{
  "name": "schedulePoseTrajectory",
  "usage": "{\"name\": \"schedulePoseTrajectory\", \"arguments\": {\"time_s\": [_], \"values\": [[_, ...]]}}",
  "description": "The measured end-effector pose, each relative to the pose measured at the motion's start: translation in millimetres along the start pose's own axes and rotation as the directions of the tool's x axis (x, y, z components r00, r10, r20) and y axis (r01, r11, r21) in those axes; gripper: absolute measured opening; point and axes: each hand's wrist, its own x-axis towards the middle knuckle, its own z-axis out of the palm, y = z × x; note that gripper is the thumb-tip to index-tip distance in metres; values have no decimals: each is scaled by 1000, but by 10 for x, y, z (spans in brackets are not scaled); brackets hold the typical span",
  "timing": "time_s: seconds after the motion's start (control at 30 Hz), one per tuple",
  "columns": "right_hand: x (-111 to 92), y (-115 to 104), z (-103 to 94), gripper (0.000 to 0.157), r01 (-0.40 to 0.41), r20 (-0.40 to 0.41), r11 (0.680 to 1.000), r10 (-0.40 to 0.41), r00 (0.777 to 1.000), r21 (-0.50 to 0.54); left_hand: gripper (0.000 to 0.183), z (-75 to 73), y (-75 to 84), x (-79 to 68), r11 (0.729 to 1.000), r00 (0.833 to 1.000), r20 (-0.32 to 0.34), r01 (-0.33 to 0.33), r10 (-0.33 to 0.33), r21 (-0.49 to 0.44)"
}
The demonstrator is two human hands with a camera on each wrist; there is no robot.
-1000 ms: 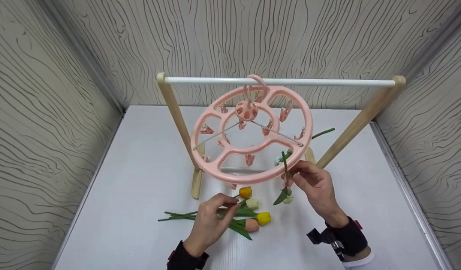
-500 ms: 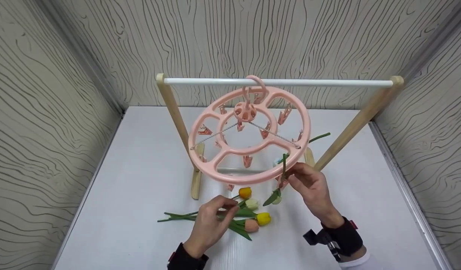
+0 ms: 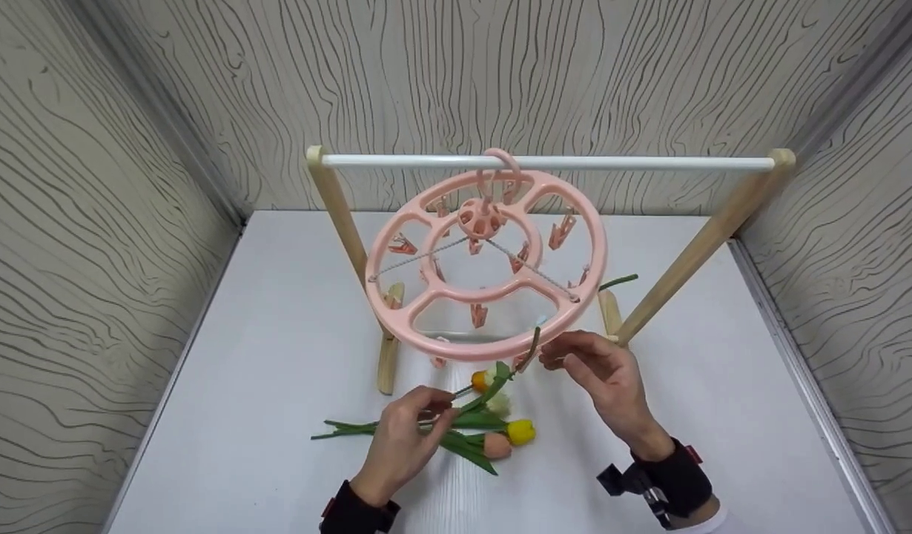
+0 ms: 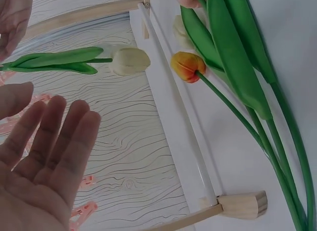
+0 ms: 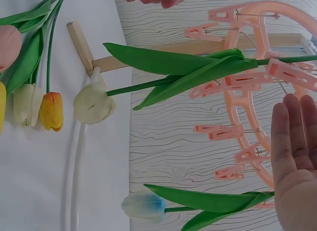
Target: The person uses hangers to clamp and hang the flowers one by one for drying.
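A round pink clip hanger [image 3: 597, 237] hangs by its hook from a white rail. A white tulip [image 5: 94, 104] with green leaves dangles head down in one of its pink clips [image 5: 292, 75]. My right hand [image 3: 612, 374] is beside that clip, its fingers extended and holding nothing in the right wrist view. My left hand [image 3: 408, 437] hovers over the lying tulips; the left wrist view shows its fingers loosely extended with nothing between them. A blue-and-white tulip [image 5: 143, 206] hangs from the hanger too, mostly hidden by the ring in the head view.
On the white table lie an orange tulip [image 4: 188, 67], a yellow tulip [image 3: 521, 432], a peach tulip [image 3: 497, 446] and another white one, stems leftward. The rail [image 3: 649, 162] rests on wooden legs [image 3: 678, 259]. Patterned walls [image 3: 456, 74] surround the table.
My right fingers have come off the clip. The hanger has swung and turned slightly left, carrying the clipped white tulip leftward. Both hands have shifted a little left.
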Motion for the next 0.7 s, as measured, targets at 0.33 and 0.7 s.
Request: {"name": "schedulePoseTrajectory", "arguments": {"time_s": [0.33, 0.7], "values": [[-356, 252, 83, 27, -134, -41, 989, 131, 990, -60, 15, -120, -303, -137, 953, 998, 46, 30, -46, 303], [-752, 444, 193, 20, -421, -150, 866, 394, 907, -270, 13, -246, -685, -282, 882, 985, 100, 76, -138, 464]]}}
